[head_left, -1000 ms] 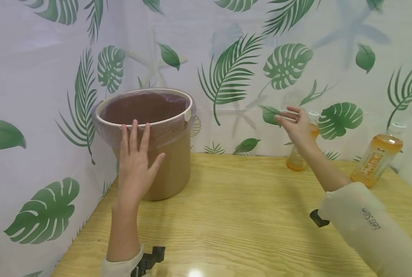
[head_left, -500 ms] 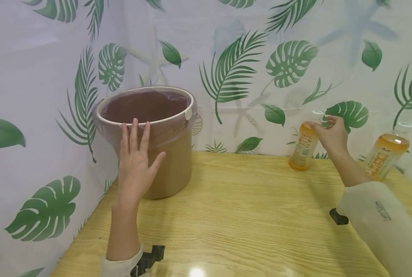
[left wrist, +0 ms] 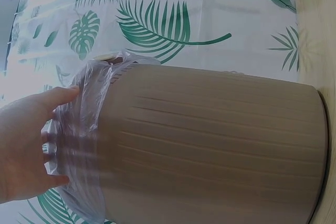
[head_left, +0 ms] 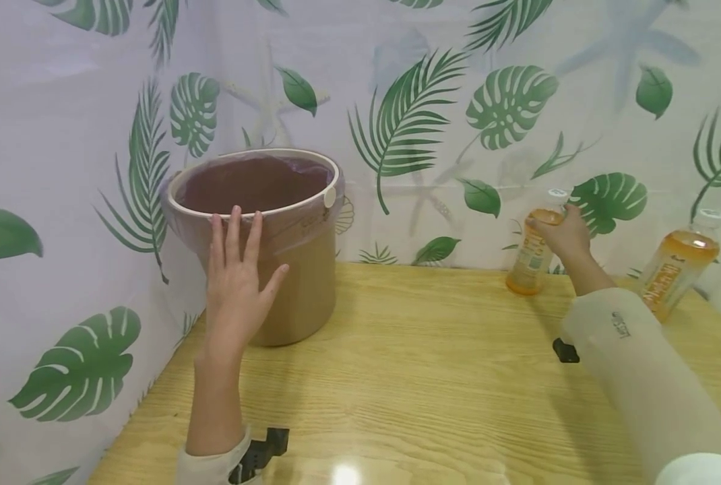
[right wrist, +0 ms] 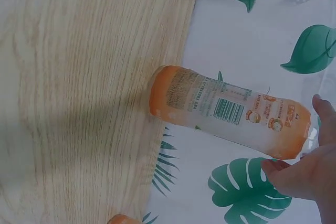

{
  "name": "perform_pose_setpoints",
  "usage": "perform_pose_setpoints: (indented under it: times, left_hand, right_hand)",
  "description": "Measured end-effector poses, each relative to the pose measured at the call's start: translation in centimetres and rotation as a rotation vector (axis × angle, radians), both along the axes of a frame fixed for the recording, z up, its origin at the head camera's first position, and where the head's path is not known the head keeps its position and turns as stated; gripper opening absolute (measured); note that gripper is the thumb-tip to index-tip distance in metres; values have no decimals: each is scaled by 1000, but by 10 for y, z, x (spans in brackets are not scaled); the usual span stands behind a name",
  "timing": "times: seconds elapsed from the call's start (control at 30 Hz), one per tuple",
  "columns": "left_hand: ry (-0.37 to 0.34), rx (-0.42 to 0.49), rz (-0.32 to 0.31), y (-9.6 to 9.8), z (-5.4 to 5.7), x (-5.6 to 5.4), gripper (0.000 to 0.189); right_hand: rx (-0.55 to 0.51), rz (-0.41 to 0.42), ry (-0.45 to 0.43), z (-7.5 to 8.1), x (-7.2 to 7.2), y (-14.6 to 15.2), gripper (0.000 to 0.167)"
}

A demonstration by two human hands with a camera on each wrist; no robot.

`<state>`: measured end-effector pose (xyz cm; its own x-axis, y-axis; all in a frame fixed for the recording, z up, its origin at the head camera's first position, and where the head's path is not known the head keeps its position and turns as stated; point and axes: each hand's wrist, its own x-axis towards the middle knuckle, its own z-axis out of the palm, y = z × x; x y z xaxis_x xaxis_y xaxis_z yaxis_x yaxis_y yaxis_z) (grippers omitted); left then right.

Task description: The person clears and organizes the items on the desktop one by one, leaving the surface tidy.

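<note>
At the left, my left hand [head_left: 236, 289] rests with straight, spread fingers against the front of a brown trash can [head_left: 302, 283], fingertips at its pale rim. A thin clear plastic bag [left wrist: 86, 124] lines the can and folds down over its outside; in the left wrist view the hand touches this fold. Farther right, my right hand [head_left: 563, 236] has its thumb and fingers round the upper part of a drink bottle [head_left: 527, 259] with orange liquid and a white cap. The bottle's printed label and barcode show in the right wrist view, where the hand is partly cut off.
A second orange drink bottle [head_left: 678, 269] stands to the right of my right forearm. The wood-grain table [head_left: 397, 377] meets a leaf-patterned sheet [head_left: 397, 222] behind it and at the left side.
My right hand has moved right, to the nearer bottle, and come round its upper part. The left hand and the trash can have stayed in place.
</note>
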<state>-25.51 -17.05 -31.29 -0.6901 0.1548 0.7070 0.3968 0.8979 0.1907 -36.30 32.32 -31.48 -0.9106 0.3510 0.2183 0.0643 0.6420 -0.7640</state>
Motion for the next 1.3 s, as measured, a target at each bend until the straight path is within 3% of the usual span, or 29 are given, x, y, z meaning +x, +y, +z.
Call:
perform_pose_setpoints:
  times: [0.17, 0.4, 1.3]
  left_hand:
    - [-1, -2, 6, 1, -1, 1, 79]
    - [17, 5, -2, 0, 1, 0, 79]
    - [4, 6, -8, 0, 1, 1, 79]
  right_hand:
    - [71, -15, -7, -1, -4, 1, 84]
    - [48, -32, 17, -5, -4, 2, 81]
    - [98, 149, 79, -6, 38, -18, 84]
